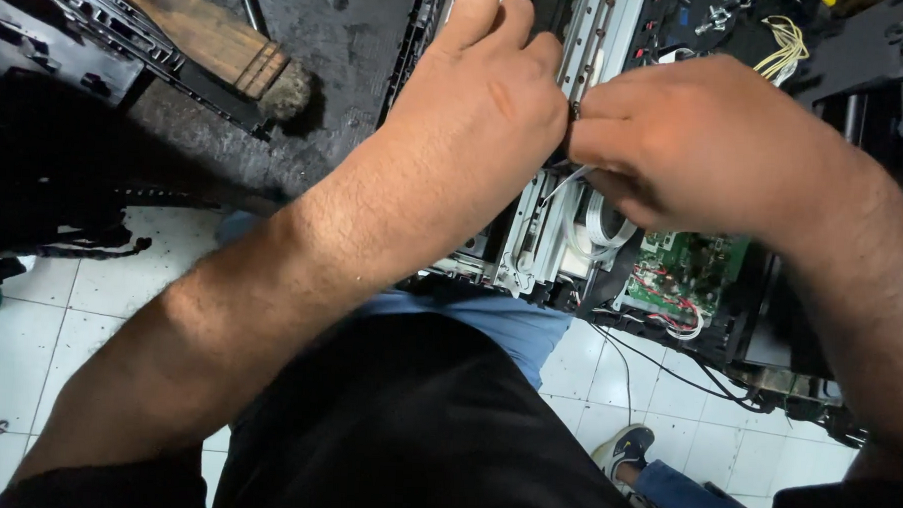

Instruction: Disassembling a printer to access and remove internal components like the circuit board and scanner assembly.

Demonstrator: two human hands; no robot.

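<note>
Item: opened machine chassis [572, 238], stood on a white tiled floor [49, 310], covers already removed so that the inside is bared.

Left hand [487, 95]: closed, laid over the metal rail [604, 34] of the chassis, fingers curled along it.

Right hand [696, 142]: closed in a pinch on a small dark part [574, 112] held just where the two hands meet; a thin white wire [564, 183] is seen trailing down from under the hands.

Contents of the chassis (as far as shown): a coiled white flat cable [602, 229], a green circuit board [691, 267] with red wiring, a bundle of yellow wires [784, 50] at the top.

State of work, as judged: dismantling is well advanced, the inner parts being exposed; the small part at the rail is not yet freed or seated, and which of the two cannot be told.

Nearby: a wooden-handled tool [229, 46] on dark ground; a second person's shoe [625, 450].
</note>
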